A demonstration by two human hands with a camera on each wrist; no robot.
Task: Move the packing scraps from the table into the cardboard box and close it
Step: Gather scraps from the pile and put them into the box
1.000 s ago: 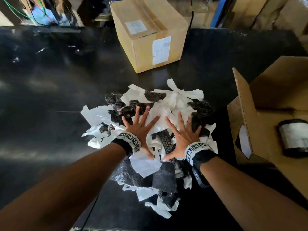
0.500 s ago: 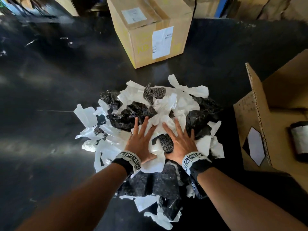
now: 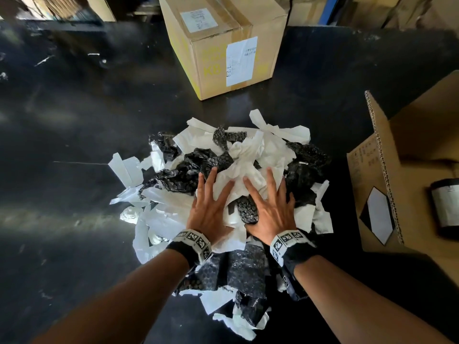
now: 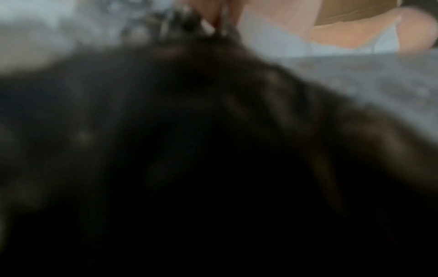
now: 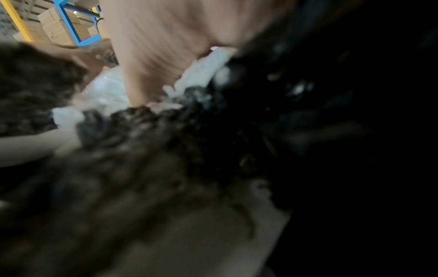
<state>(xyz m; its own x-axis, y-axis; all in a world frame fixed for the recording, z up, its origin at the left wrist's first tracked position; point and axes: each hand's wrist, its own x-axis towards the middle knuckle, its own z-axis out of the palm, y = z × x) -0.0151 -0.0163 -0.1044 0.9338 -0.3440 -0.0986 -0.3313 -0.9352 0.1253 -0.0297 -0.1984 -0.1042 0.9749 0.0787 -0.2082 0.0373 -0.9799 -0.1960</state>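
Observation:
A heap of packing scraps [image 3: 250, 155], white paper strips mixed with black bubble wrap, lies in the middle of the black table [image 3: 74, 145]. My left hand [image 3: 211, 202] lies flat on the heap's near side with straight, spread fingers. Beside it my right hand [image 3: 270, 204] presses down the same way, its thumb next to a black bubble-wrap piece [image 3: 246, 211]. The open cardboard box [image 3: 387, 170] stands at the right edge with a flap raised. Both wrist views are dark and blurred, showing only scraps [image 5: 113, 90] close up.
A sealed cardboard box [image 3: 223, 40] with labels stands at the far side of the table. A black-and-white roll [image 3: 444, 207] lies inside the open box. More scraps [image 3: 238, 281] trail toward me under my wrists. Cartons are stacked behind the table.
Both hands have pushed forward over the heap, gathering the scraps into a tighter, higher pile. The fingers have moved closer together and pressed down.

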